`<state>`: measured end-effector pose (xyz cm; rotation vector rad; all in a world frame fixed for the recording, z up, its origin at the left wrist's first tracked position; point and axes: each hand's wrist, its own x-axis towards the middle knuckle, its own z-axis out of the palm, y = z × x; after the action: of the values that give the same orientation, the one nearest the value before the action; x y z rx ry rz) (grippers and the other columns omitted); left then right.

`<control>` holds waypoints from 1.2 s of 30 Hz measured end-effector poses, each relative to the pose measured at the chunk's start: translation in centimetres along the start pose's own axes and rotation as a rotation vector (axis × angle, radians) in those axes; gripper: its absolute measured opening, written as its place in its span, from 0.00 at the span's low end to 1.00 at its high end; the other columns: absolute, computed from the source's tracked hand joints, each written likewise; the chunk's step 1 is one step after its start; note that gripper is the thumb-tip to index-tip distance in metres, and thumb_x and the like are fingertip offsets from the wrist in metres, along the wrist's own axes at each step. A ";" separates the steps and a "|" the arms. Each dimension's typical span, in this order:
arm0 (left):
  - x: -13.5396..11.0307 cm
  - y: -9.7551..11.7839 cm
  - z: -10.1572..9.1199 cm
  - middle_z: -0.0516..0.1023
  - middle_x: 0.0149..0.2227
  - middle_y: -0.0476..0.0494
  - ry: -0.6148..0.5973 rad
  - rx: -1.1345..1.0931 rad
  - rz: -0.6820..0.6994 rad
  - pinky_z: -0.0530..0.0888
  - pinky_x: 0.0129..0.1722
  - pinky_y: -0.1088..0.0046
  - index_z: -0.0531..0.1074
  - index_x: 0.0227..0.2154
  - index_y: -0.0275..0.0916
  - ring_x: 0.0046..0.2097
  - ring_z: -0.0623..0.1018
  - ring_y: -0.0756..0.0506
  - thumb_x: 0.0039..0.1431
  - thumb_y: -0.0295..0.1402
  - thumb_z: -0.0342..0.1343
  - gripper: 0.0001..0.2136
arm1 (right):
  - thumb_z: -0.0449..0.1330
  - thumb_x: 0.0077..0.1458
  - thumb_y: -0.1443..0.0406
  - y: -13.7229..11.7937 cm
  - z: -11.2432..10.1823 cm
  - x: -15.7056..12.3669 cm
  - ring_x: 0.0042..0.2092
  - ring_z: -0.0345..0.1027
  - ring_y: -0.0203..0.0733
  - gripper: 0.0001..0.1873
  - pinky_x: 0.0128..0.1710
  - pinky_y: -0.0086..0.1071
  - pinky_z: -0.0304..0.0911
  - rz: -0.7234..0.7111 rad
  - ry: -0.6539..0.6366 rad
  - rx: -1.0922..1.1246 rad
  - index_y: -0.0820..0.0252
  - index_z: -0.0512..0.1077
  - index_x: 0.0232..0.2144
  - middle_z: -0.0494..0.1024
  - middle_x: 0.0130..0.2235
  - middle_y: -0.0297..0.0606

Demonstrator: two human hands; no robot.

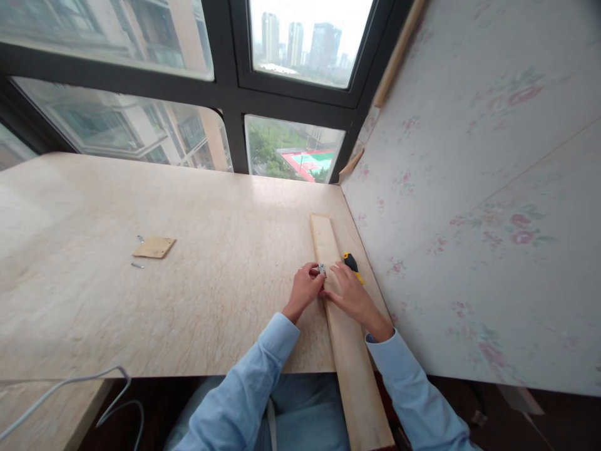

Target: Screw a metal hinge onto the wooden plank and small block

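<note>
A long pale wooden board (348,363) lies lengthwise before me, its near end jutting past the edge of the stone sill. My left hand (307,287) pinches a small silver metal bracket (322,269) with dark holes at the board's left edge. Across the board rests my right hand (351,291), fingers apart and its thumb close to my left fingertips. Just beyond the right hand, a black and yellow tool handle (350,262) lies between board and wall, partly hidden by that hand.
On the sill (211,263), to the left, lies a small wooden plate (156,247) with holes. Small metal pieces (138,265) are beside it. A white cable (70,379) loops at the lower left. The flowered wall (469,219) bounds the right side; windows stand behind.
</note>
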<state>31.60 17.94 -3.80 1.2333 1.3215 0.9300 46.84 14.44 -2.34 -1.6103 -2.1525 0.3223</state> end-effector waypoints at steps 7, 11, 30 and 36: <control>-0.2 -0.5 -0.9 0.78 0.39 0.39 -0.071 -0.069 -0.003 0.75 0.33 0.76 0.75 0.41 0.34 0.34 0.78 0.50 0.51 0.28 0.60 0.13 | 0.59 0.57 0.57 -0.4 -0.1 0.4 0.58 0.63 0.58 0.25 0.58 0.54 0.60 -0.104 -0.023 -0.055 0.60 0.64 0.54 0.70 0.55 0.53; -1.2 -0.5 -2.1 0.77 0.38 0.40 -0.133 -0.114 -0.036 0.73 0.26 0.77 0.72 0.43 0.32 0.28 0.76 0.52 0.53 0.27 0.56 0.13 | 0.58 0.57 0.57 -0.7 0.1 1.3 0.58 0.63 0.58 0.26 0.56 0.53 0.62 -0.124 -0.020 -0.127 0.60 0.64 0.55 0.69 0.55 0.53; -3.2 -1.2 -25.0 0.76 0.38 0.39 0.320 0.022 -0.101 0.70 0.24 0.79 0.71 0.43 0.30 0.26 0.75 0.53 0.55 0.30 0.54 0.13 | 0.52 0.58 0.51 2.2 3.2 3.0 0.49 0.68 0.56 0.27 0.49 0.47 0.62 -0.209 0.049 -0.353 0.63 0.69 0.52 0.75 0.47 0.53; -2.2 -2.2 -33.0 0.77 0.44 0.36 0.649 0.481 -0.077 0.72 0.46 0.69 0.72 0.43 0.33 0.44 0.77 0.44 0.55 0.28 0.51 0.13 | 0.52 0.57 0.49 2.5 2.9 3.2 0.49 0.69 0.57 0.30 0.50 0.47 0.62 -0.209 0.016 -0.349 0.65 0.70 0.52 0.75 0.47 0.53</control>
<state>-1.39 19.12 -0.81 1.2659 2.1888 1.0358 46.90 18.44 -5.31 -1.5314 -2.4400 -0.1377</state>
